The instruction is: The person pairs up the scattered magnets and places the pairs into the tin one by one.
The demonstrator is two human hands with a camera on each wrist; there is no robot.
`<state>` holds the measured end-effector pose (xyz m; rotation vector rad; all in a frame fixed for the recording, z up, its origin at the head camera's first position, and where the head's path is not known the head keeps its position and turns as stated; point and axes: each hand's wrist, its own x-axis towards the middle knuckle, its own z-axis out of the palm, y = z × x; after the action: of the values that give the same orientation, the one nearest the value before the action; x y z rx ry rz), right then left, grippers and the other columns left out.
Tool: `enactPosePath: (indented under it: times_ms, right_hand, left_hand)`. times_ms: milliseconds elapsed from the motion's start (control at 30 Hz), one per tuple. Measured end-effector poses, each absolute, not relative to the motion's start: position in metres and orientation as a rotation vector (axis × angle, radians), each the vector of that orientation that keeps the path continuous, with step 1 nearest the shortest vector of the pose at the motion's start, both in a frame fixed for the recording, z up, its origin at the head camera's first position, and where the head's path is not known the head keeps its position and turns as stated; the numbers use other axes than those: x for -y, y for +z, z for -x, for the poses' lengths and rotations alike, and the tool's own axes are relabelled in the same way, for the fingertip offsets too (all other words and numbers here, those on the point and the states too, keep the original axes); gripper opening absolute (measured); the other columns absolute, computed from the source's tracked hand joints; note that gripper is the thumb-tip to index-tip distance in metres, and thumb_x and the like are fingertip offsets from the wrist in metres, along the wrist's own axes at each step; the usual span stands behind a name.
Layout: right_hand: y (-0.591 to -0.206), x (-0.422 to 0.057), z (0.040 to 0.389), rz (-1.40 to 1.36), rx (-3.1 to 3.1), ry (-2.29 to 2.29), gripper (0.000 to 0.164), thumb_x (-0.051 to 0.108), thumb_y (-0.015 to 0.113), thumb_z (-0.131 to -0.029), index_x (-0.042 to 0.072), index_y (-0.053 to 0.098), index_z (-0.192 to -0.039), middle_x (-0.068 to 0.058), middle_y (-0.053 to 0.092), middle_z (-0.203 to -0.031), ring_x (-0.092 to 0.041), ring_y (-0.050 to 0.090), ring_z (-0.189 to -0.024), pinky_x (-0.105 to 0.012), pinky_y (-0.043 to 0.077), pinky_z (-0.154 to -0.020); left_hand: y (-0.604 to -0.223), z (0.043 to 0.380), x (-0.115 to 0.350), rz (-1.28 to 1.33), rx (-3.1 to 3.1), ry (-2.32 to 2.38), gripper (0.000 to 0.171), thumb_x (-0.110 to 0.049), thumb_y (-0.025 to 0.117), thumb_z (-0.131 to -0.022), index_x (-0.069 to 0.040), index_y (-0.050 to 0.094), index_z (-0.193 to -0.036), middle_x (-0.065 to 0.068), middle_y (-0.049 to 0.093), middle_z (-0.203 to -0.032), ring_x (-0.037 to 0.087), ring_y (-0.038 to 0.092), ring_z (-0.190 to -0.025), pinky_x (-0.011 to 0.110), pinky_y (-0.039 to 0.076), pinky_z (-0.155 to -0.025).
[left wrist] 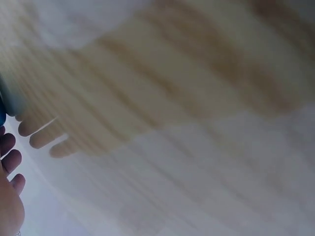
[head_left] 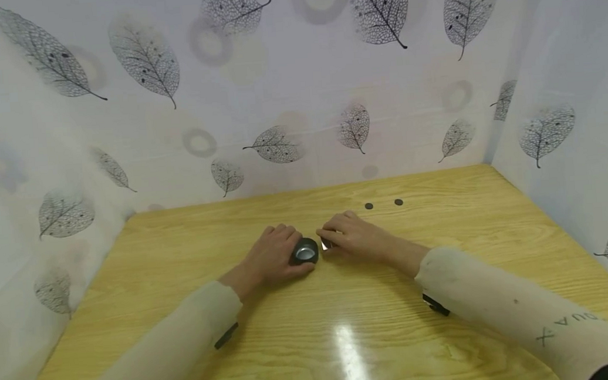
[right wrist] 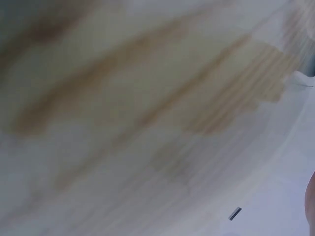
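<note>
My left hand (head_left: 274,254) grips a round, dark, cup-like object (head_left: 305,253) with a silvery, shiny middle, thumb along its near side and fingers round the far side. Just to the right, my right hand (head_left: 357,237) pinches a small dark piece with a bright, reflective face (head_left: 326,245) between thumb and fingers; its kind is hidden by the fingers. A narrow gap separates the two things, low over the wooden table (head_left: 293,344). At the left wrist view's edge show the curled fingers (left wrist: 11,161) and a sliver of the dark-blue object (left wrist: 2,110).
Two small dark discs (head_left: 368,206) (head_left: 398,202) lie near the table's back edge, right of centre. White leaf-printed sheets (head_left: 297,96) hang along the back and both sides. Glare marks the table's near middle.
</note>
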<state>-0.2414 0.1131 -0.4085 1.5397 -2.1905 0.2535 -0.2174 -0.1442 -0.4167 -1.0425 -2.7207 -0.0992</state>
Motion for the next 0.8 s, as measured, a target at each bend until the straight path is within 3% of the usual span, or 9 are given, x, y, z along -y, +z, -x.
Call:
enactPosePath:
  times_ms: [367,567,800]
  right_hand:
    - [-0.4115,-0.1035,0.2408,-1.598,2.183,0.34,0.038,0.023,0.078,-0.086,0.004,0.067,-0.118,-0.005,0.067,-0.112,-0.021,0.061,-0.106,-0.037,0.047,-0.099]
    - [-0.4115,-0.103,0.241,-1.614,2.251,0.402,0.026,0.02,0.076,-0.088,0.011,0.064,-0.109,-0.001,0.064,-0.111,-0.016,0.059,-0.106,-0.031,0.047,-0.099]
    - [-0.4123,-0.1043,0.2399,-1.595,2.253,0.406,0.024,0.021,0.075,-0.089,0.01,0.065,-0.108,-0.003,0.065,-0.112,-0.016,0.06,-0.105,-0.029,0.05,-0.095]
  left_hand:
    - [-0.4149,0.2173,0.1393,1.076,2.693,-0.101,0.056,-0.065,0.06,-0.086,-0.013,0.062,-0.108,0.001,0.062,-0.101,0.019,0.053,-0.091,0.037,0.043,-0.084]
    - [-0.4159,0.2187,0.1382,1.08,2.673,-0.115,0.055,-0.064,0.062,-0.085,-0.013,0.061,-0.107,0.001,0.062,-0.099,0.018,0.053,-0.09,0.036,0.042,-0.083]
    - [-0.4181,0.2196,0.1351,1.097,2.694,-0.093,0.058,-0.067,0.055,-0.09,-0.012,0.06,-0.109,0.0,0.061,-0.1,0.017,0.052,-0.091,0.035,0.042,-0.084]
